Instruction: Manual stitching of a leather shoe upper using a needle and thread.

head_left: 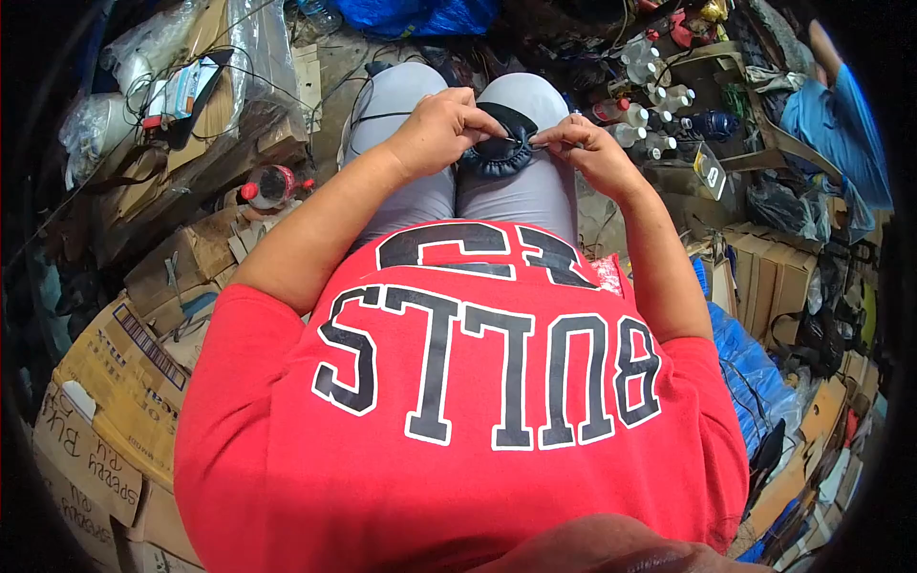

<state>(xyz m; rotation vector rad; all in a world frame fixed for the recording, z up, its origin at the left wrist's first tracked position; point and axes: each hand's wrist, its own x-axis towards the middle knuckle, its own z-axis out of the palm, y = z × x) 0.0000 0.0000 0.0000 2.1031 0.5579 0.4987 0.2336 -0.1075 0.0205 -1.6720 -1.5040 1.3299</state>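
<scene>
A dark, glossy leather-like piece (499, 164) with a rounded, puckered rim rests on my lap, over the thigh on the right. It looks like a shoe upper, though its exact kind is unclear. From the left, my left hand (441, 132) reaches over it, thumb and finger pinched at its rim. Opposite, my right hand (594, 153) is closed in a pinch close to the same edge. A thin pale glint shows between the two sets of fingertips, too small to name. A dark cord (382, 116) crosses the other thigh.
Capped plastic bottles (659, 115) stand and lie at the right. A red-capped bottle (272, 186) lies left of my arm. Cardboard boxes (124, 372) fill the left side, blue plastic sheeting (750, 382) the right. Someone's blue clothing (831, 129) shows at the far right.
</scene>
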